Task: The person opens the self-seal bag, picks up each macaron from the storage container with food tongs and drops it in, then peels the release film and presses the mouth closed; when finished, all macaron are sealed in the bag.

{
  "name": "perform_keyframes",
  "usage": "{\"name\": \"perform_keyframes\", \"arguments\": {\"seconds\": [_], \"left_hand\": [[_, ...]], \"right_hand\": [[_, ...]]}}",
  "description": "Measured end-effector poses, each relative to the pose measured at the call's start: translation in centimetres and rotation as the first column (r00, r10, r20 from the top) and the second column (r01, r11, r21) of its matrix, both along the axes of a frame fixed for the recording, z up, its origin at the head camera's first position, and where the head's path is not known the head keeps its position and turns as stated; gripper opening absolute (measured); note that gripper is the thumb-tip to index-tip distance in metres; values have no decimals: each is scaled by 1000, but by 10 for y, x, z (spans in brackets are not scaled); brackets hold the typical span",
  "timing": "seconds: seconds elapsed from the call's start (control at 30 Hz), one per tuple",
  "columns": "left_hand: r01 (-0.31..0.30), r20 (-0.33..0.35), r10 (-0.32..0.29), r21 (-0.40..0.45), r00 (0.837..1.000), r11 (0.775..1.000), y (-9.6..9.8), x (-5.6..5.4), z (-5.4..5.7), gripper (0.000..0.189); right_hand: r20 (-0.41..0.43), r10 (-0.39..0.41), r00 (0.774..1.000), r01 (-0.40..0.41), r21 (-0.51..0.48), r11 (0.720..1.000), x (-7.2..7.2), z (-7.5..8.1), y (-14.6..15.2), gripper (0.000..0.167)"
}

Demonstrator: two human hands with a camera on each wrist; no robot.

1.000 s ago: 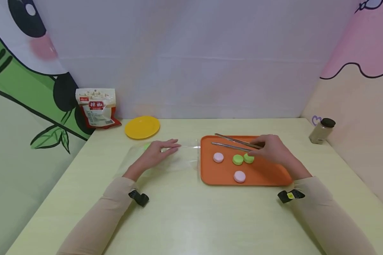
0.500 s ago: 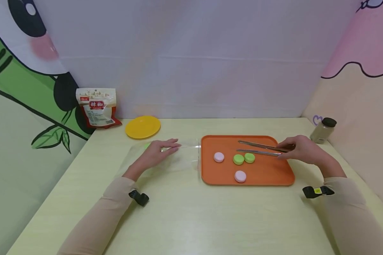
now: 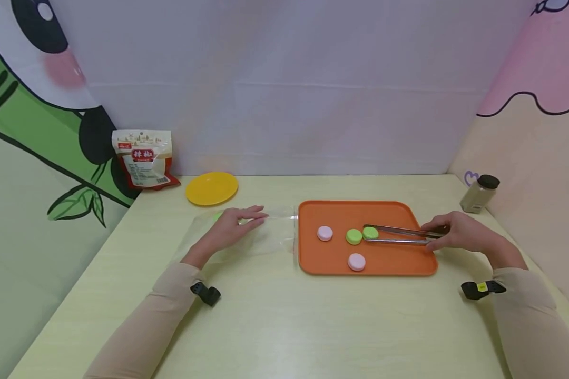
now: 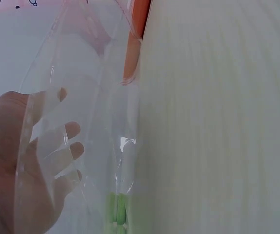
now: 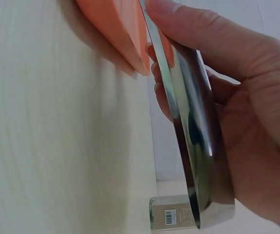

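Note:
My right hand (image 3: 464, 234) holds metal tongs (image 3: 398, 241) by their bent end, thumb on one arm and fingers on the other. The tong tips lie on either side of the right green macaron (image 3: 371, 232); whether they touch it I cannot tell. Beside it lie another green macaron (image 3: 353, 237) and two pale pink macarons (image 3: 324, 233), all on an orange tray (image 3: 313, 263). My left hand (image 3: 232, 226), fingers extended, is at a clear plastic bag (image 3: 270, 242). In the left wrist view, clear film crosses that hand, and green macarons (image 4: 121, 208) show inside the bag.
A yellow plate (image 3: 212, 189) lies at the back left, near a red and white food pouch (image 3: 144, 160) against the backdrop. A jar with a black lid (image 3: 479, 193) stands at the back right. Pale wooden table surface (image 3: 284, 326) extends before the tray.
My right hand has moved right, then slightly nearer to me, bringing the tong tips from above the tray's middle to around the right green macaron. The left hand has stayed in place.

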State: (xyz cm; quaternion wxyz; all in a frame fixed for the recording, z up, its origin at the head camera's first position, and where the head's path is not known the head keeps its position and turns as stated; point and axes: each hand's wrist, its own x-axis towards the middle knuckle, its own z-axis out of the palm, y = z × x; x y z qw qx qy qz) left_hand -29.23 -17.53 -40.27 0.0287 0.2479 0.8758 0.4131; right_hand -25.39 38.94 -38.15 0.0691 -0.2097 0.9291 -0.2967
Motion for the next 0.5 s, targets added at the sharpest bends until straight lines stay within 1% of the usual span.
{"name": "perform_keyframes", "arguments": {"seconds": [0.13, 0.33, 0.5], "left_hand": [[2, -5, -2, -1, 1000, 1000, 1, 0, 1, 33], [4, -4, -4, -5, 1000, 1000, 0, 0, 0, 35], [13, -11, -13, 19, 1000, 1000, 0, 1, -1, 34]], "right_hand": [[-17, 14, 1000, -14, -1, 1000, 0, -2, 0, 41], [-44, 34, 998, -34, -7, 999, -1, -5, 1, 37], [-60, 12, 998, -13, -13, 1000, -3, -10, 0, 35]]}}
